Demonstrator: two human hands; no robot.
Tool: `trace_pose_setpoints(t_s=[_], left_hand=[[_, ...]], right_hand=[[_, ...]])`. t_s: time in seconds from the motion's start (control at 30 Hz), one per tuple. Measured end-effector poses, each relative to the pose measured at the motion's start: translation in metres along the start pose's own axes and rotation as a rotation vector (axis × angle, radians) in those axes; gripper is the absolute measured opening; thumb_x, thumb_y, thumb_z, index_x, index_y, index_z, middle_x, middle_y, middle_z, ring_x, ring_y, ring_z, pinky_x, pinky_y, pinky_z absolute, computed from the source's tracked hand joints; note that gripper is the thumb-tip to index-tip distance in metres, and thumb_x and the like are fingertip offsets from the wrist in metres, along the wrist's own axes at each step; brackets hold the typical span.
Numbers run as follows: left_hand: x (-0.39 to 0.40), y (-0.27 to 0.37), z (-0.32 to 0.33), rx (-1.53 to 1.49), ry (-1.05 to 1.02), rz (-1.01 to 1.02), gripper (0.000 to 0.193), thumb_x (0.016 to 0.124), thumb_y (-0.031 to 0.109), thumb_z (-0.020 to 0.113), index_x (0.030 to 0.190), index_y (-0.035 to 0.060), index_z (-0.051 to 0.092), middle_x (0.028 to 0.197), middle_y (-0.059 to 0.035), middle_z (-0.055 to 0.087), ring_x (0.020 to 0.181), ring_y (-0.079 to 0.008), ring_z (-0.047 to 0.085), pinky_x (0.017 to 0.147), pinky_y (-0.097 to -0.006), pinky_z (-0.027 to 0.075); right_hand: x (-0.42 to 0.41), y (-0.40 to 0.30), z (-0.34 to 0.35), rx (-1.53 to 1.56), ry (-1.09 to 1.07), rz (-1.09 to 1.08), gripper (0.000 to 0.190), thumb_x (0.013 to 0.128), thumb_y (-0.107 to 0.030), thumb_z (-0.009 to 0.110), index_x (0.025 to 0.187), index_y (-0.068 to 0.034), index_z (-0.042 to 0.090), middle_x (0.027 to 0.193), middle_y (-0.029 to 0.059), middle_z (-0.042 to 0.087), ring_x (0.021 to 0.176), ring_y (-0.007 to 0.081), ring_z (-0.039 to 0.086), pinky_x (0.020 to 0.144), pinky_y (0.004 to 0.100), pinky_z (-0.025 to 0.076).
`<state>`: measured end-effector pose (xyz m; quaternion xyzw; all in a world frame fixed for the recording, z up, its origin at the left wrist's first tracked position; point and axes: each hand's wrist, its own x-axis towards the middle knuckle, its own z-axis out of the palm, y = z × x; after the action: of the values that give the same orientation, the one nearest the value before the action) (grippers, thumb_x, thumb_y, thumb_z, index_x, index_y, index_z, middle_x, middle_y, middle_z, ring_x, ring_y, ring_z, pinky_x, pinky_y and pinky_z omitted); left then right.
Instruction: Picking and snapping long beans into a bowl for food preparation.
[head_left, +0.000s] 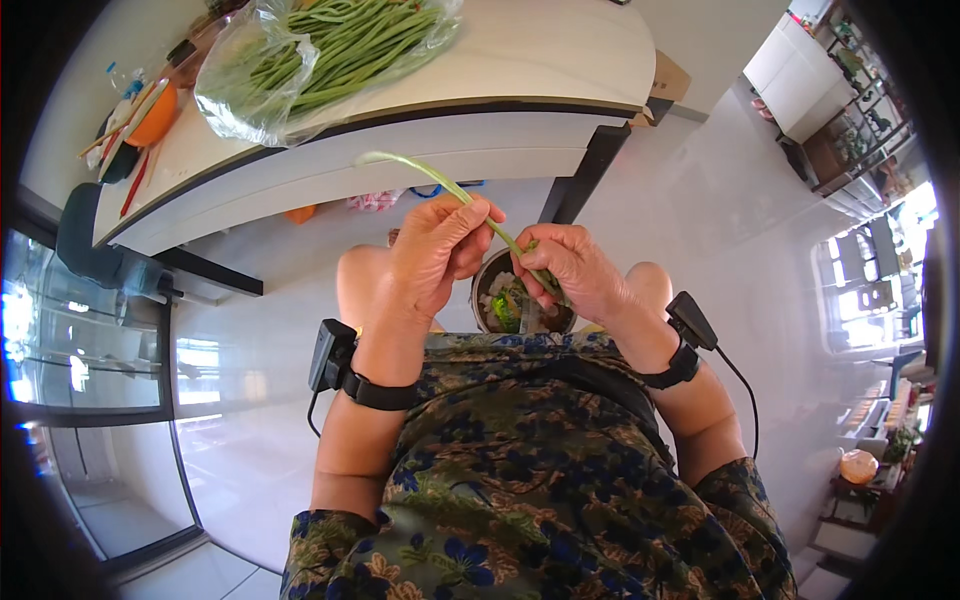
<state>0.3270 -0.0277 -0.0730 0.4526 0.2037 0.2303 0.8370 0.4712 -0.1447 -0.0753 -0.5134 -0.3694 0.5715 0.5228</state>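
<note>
A long green bean (420, 166) runs slantwise between my two hands, its pale tip curving out past the left one. My left hand (442, 251) pinches it between thumb and fingers near its middle. The lower end is gripped by my right hand (574, 266), where bits of green show between the curled fingers. Directly under the hands, between my knees, stands a round metal bin (480, 296) with scraps and a bright green wrapper (508, 309) inside. My right hand hides part of its rim. More long beans (352, 52) lie in a clear plastic bag (232, 97) on the table.
The white table (555, 52) crosses in front of me, with dark legs (589, 169). An orange bowl (154, 116), chopsticks and a red utensil (133, 187) sit at its left end. A dark chair (94, 240) stands at left. Wrist straps with trailing cables circle both forearms.
</note>
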Motion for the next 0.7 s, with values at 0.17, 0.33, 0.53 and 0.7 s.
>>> trace_pose_setpoints(t_s=[0.17, 0.33, 0.53, 0.7], left_hand=[[-0.001, -0.006, 0.004, 0.11, 0.074, 0.061, 0.02, 0.086, 0.018, 0.058, 0.081, -0.0015, 0.06, 0.057, -0.0035, 0.054, 0.039, -0.0061, 0.041, 0.035, -0.0185, 0.027], [-0.013, -0.004, 0.032, 0.244, 0.157, 0.213, 0.02, 0.086, 0.017, 0.059, 0.078, -0.0019, 0.061, 0.056, -0.0041, 0.056, 0.038, -0.0061, 0.041, 0.034, -0.0183, 0.028], [-0.008, 0.008, 0.032, 0.111, 0.087, 0.074, 0.022, 0.086, 0.02, 0.059, 0.079, -0.0007, 0.063, 0.053, -0.0008, 0.051, 0.038, -0.0039, 0.035, 0.036, -0.0181, 0.023], [-0.003, -0.008, 0.026, 0.097, 0.078, 0.044, 0.021, 0.083, 0.02, 0.063, 0.083, -0.0009, 0.065, 0.051, 0.0025, 0.048, 0.039, -0.0024, 0.034, 0.036, -0.0174, 0.021]], right_hand=[[0.0, 0.007, 0.001, -0.196, 0.081, -0.046, 0.017, 0.082, -0.016, 0.049, 0.075, -0.001, 0.054, 0.05, 0.0023, 0.046, 0.041, 0.0104, 0.042, 0.042, 0.0227, 0.033], [0.012, 0.03, -0.014, -0.797, 0.33, -0.338, 0.018, 0.083, -0.011, 0.049, 0.067, -0.003, 0.052, 0.056, 0.0035, 0.049, 0.046, 0.0127, 0.048, 0.042, 0.0255, 0.034], [0.004, 0.024, -0.017, 0.335, -0.018, 0.066, 0.018, 0.085, -0.019, 0.049, 0.074, -0.005, 0.053, 0.061, 0.004, 0.054, 0.049, 0.0127, 0.052, 0.039, 0.0217, 0.03], [0.004, 0.004, 0.0, 0.392, -0.007, -0.005, 0.02, 0.084, -0.02, 0.05, 0.079, -0.002, 0.056, 0.06, 0.0049, 0.054, 0.046, 0.0109, 0.047, 0.039, 0.0205, 0.03]])
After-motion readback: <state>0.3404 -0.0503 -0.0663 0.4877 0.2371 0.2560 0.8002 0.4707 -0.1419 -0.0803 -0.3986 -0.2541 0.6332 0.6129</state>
